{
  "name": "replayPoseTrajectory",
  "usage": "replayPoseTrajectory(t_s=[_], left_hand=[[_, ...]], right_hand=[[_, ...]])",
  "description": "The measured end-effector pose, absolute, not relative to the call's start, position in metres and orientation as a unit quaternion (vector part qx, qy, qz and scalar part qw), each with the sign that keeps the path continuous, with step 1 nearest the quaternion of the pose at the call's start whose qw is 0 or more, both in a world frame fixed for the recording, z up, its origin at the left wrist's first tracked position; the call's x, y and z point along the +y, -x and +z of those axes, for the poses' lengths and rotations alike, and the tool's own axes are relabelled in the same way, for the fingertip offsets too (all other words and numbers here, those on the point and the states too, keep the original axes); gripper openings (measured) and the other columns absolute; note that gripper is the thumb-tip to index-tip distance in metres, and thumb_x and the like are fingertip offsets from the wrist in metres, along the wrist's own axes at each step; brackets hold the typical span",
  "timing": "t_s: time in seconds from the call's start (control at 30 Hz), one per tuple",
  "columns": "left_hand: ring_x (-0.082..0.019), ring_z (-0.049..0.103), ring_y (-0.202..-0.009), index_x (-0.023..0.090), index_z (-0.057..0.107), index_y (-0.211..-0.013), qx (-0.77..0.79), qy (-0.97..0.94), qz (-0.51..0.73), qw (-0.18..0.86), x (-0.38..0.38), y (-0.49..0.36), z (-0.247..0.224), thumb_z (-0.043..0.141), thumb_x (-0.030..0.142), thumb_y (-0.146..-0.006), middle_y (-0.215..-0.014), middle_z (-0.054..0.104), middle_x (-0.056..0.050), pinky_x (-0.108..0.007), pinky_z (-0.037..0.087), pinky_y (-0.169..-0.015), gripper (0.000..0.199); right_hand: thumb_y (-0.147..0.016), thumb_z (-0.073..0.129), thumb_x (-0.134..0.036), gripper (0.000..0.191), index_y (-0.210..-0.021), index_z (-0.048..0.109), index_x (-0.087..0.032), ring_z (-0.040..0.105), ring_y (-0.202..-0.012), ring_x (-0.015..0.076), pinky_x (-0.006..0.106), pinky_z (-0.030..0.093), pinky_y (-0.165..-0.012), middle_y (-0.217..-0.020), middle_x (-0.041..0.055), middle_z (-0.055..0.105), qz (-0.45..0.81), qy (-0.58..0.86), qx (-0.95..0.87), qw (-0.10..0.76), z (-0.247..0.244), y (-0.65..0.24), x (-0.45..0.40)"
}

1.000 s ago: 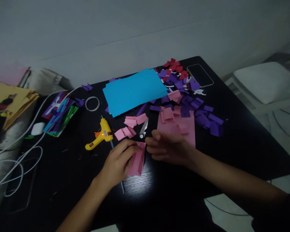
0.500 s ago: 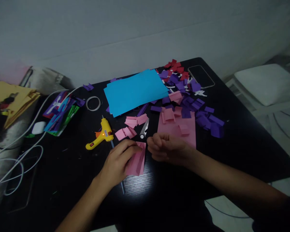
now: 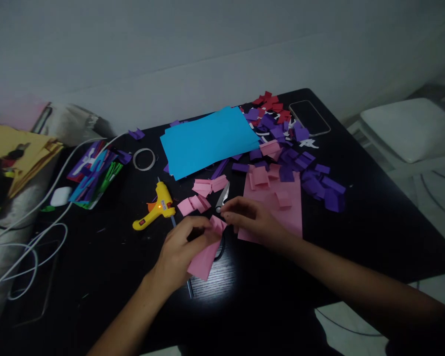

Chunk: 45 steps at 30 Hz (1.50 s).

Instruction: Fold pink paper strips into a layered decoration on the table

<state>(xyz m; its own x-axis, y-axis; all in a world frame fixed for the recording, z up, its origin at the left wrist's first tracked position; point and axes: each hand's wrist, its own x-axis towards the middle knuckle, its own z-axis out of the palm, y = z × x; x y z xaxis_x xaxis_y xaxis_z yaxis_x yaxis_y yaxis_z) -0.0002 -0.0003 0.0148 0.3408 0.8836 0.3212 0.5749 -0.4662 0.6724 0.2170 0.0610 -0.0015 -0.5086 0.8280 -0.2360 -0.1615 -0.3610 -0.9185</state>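
Observation:
My left hand grips a folded pink paper strip between thumb and fingers, low over the black table. Close to the strip's upper end, my right hand is bent with thumb and fingers curled near each other; whether anything small is between them is hidden. Scissors lie between the hands, their blades pointing away and a dark handle loop partly behind the strip. Under my right hand rests a pink sheet with small folded pink pieces on it. More folded pink pieces lie beyond my left hand.
A yellow glue gun with a glue stick lies left of my left hand. Blue sheets, a tape ring, purple pieces, red pieces and a phone lie farther back. White cables run along the left.
The pink strip has tilted in my left hand, its lower end swinging slightly left and nearer. My right hand has turned and its fingers have changed pose, exposing more of the scissors' handle.

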Motion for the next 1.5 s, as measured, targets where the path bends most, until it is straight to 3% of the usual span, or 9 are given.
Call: replayPoseTrajectory(t_s=[0.1, 0.2, 0.37, 0.53, 0.6, 1.1, 1.3, 1.4, 1.5], left_hand=[[-0.017, 0.068, -0.077, 0.023, 0.073, -0.095, 0.55, -0.696, 0.335, 0.318, -0.003, -0.004, 0.015, 0.069, 0.037, -0.096, -0.089, 0.07, -0.002, -0.028, 0.054, -0.063, 0.015], [-0.016, 0.065, -0.076, 0.022, 0.071, -0.091, 0.575, -0.673, 0.312, 0.345, -0.004, -0.007, 0.013, 0.071, 0.04, -0.094, -0.087, 0.068, 0.0, -0.028, 0.051, -0.064, 0.018], [-0.017, 0.065, -0.079, 0.021, 0.071, -0.1, 0.52, -0.749, 0.308, 0.273, -0.003, -0.007, 0.011, 0.063, 0.029, -0.099, -0.091, 0.068, -0.003, -0.028, 0.051, -0.067, 0.011], [-0.019, 0.066, -0.088, 0.017, 0.072, -0.11, 0.424, -0.837, 0.314, 0.144, 0.002, -0.004, 0.011, 0.052, 0.007, -0.097, -0.101, 0.065, -0.01, -0.028, 0.056, -0.072, 0.025], [-0.02, 0.066, -0.09, 0.015, 0.07, -0.111, 0.429, -0.841, 0.299, 0.139, 0.003, -0.004, 0.012, 0.051, 0.006, -0.097, -0.101, 0.064, -0.011, -0.029, 0.057, -0.073, 0.025], [-0.024, 0.066, -0.094, 0.017, 0.068, -0.117, 0.408, -0.853, 0.283, 0.162, 0.001, -0.004, 0.007, 0.052, 0.004, -0.094, -0.103, 0.066, -0.012, -0.036, 0.058, -0.077, 0.031], [-0.023, 0.065, -0.101, 0.018, 0.066, -0.119, 0.468, -0.783, 0.347, 0.218, 0.005, -0.005, 0.014, 0.057, 0.008, -0.095, -0.108, 0.067, -0.011, -0.036, 0.055, -0.087, 0.027], [-0.018, 0.065, -0.086, 0.018, 0.069, -0.106, 0.531, -0.718, 0.338, 0.299, 0.009, -0.003, 0.017, 0.056, 0.02, -0.1, -0.094, 0.068, -0.006, -0.03, 0.053, -0.077, 0.014], [-0.014, 0.057, -0.068, 0.017, 0.07, -0.09, 0.551, -0.66, 0.296, 0.416, 0.011, -0.003, 0.017, 0.057, 0.031, -0.102, -0.075, 0.063, 0.0, -0.025, 0.045, -0.063, 0.022]], right_hand=[[-0.08, 0.084, -0.033, 0.031, -0.103, 0.069, -0.018, 0.065, -0.085, 0.0156, 0.029, 0.052, -0.074, -0.096, 0.0034, 0.069, 0.735, 0.369, -0.478, 0.308, 0.0, -0.216, 0.056], [-0.077, 0.085, -0.028, 0.033, -0.103, 0.067, -0.018, 0.066, -0.089, 0.0166, 0.032, 0.054, -0.08, -0.097, 0.0033, 0.07, 0.738, 0.367, -0.476, 0.306, -0.002, -0.215, 0.054], [-0.077, 0.083, -0.026, 0.026, -0.095, 0.067, -0.016, 0.067, -0.084, 0.0151, 0.03, 0.053, -0.077, -0.09, 0.0021, 0.07, 0.737, 0.371, -0.471, 0.313, -0.001, -0.214, 0.053], [-0.081, 0.076, -0.022, 0.011, -0.088, 0.069, -0.017, 0.068, -0.083, 0.0173, 0.032, 0.053, -0.077, -0.088, 0.0035, 0.073, 0.702, 0.385, -0.51, 0.315, -0.001, -0.215, 0.051], [-0.082, 0.07, -0.018, 0.006, -0.088, 0.071, -0.017, 0.069, -0.083, 0.0182, 0.033, 0.053, -0.077, -0.089, 0.0044, 0.074, 0.677, 0.393, -0.539, 0.311, -0.001, -0.215, 0.05], [-0.084, 0.065, -0.01, 0.013, -0.091, 0.071, -0.02, 0.062, -0.068, 0.0135, 0.025, 0.046, -0.06, -0.082, 0.0013, 0.072, 0.51, 0.377, -0.701, 0.327, -0.005, -0.212, 0.045], [-0.089, 0.062, -0.011, 0.014, -0.095, 0.069, -0.021, 0.068, -0.077, 0.0173, 0.029, 0.052, -0.068, -0.09, 0.0047, 0.074, 0.475, 0.349, -0.736, 0.332, -0.006, -0.215, 0.046], [-0.091, 0.061, -0.013, 0.013, -0.098, 0.069, -0.022, 0.072, -0.086, 0.0198, 0.031, 0.055, -0.073, -0.098, 0.0064, 0.076, 0.464, 0.334, -0.749, 0.334, -0.008, -0.216, 0.045], [-0.094, 0.061, -0.014, 0.013, -0.1, 0.069, -0.023, 0.074, -0.092, 0.021, 0.034, 0.058, -0.079, -0.101, 0.0065, 0.077, 0.452, 0.319, -0.758, 0.346, -0.01, -0.216, 0.044]])
